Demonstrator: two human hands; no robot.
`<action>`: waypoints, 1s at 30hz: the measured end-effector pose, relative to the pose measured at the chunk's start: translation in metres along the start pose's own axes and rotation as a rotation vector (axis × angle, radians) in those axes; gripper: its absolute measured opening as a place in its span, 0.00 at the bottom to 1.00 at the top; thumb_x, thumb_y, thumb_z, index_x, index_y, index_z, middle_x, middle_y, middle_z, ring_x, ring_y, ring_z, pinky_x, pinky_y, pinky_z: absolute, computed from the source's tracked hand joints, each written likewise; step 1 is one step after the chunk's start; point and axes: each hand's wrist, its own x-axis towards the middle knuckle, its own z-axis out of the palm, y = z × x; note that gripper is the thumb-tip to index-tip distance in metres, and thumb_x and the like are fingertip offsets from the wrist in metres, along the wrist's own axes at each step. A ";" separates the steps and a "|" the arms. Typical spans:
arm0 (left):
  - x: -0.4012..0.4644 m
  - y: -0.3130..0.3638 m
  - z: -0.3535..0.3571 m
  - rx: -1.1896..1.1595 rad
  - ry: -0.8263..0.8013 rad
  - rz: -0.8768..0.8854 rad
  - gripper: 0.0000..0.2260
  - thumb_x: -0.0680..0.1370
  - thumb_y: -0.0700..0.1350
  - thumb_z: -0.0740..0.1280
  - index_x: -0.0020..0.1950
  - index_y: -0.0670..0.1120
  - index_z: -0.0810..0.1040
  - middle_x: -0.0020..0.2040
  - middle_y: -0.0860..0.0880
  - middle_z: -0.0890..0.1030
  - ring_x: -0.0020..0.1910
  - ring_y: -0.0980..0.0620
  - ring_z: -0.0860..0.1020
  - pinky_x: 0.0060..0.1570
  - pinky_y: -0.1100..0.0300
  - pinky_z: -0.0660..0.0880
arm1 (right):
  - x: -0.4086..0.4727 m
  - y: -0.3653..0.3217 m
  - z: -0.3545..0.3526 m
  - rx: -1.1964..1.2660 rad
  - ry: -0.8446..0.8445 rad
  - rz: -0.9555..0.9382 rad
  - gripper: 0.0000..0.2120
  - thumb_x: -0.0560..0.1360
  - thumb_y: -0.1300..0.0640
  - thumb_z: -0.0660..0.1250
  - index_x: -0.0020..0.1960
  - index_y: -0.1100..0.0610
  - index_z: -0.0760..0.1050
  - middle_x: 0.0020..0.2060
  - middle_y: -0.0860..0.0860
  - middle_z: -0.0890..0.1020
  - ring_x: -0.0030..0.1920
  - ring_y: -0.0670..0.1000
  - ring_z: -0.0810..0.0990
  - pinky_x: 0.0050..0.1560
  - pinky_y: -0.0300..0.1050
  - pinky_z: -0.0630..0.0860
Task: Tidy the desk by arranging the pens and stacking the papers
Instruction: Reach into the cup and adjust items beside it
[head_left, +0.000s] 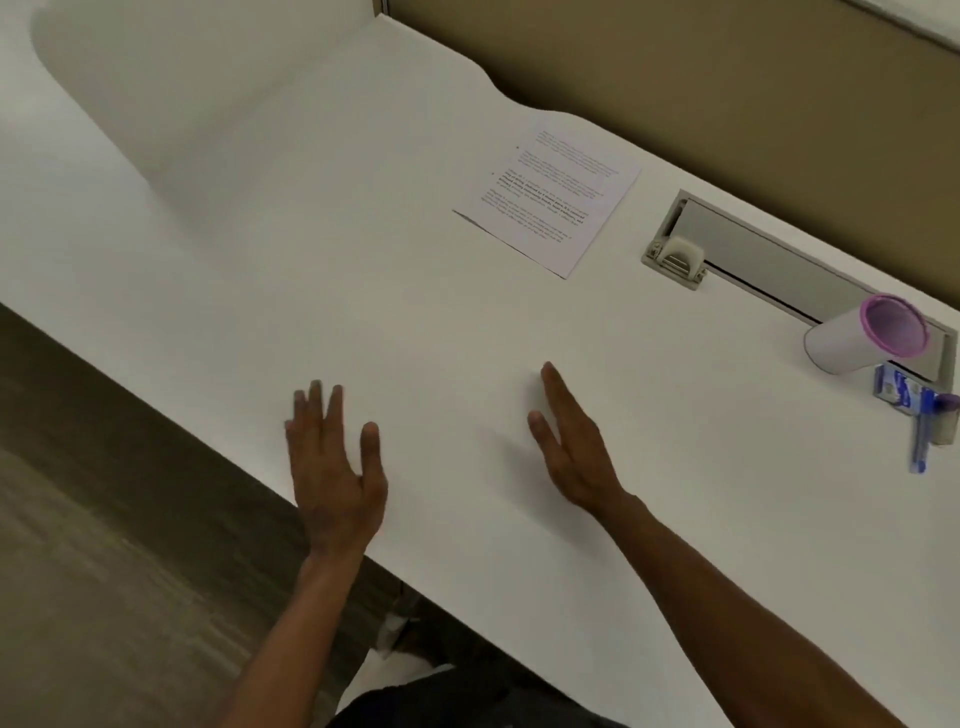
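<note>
Both empty, left hand (332, 467) and right hand (569, 441) spread above desk (415, 291).

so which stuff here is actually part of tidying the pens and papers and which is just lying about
For the job:
printed paper
blue pen
purple-rimmed cup, possibly a pen holder

Just lying about:
cable hatch set in the desk
small blue-and-white item, too blurred to identify

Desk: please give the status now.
Left hand and right hand open, empty. Printed paper flat; blue pen beside the cup. Nothing blocking.
</note>
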 end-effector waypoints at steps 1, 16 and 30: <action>-0.012 -0.005 -0.010 -0.084 0.131 -0.220 0.28 0.83 0.60 0.54 0.80 0.49 0.59 0.81 0.50 0.57 0.81 0.52 0.52 0.79 0.53 0.49 | 0.013 0.006 -0.009 -0.026 0.049 0.050 0.30 0.82 0.44 0.53 0.80 0.52 0.49 0.79 0.46 0.53 0.78 0.41 0.50 0.77 0.39 0.49; -0.120 0.011 -0.007 -1.726 0.355 -0.869 0.41 0.75 0.73 0.52 0.75 0.44 0.69 0.72 0.46 0.74 0.70 0.50 0.75 0.67 0.52 0.70 | -0.080 -0.032 0.082 -0.304 -0.199 -0.241 0.31 0.82 0.44 0.43 0.79 0.58 0.44 0.79 0.50 0.44 0.78 0.45 0.37 0.77 0.42 0.36; -0.146 0.019 0.011 -1.864 0.370 -0.901 0.42 0.73 0.74 0.56 0.74 0.44 0.71 0.75 0.43 0.71 0.74 0.43 0.69 0.75 0.41 0.59 | -0.084 -0.046 0.102 -0.299 -0.141 -0.165 0.28 0.83 0.49 0.47 0.79 0.60 0.47 0.79 0.52 0.46 0.79 0.47 0.41 0.78 0.46 0.40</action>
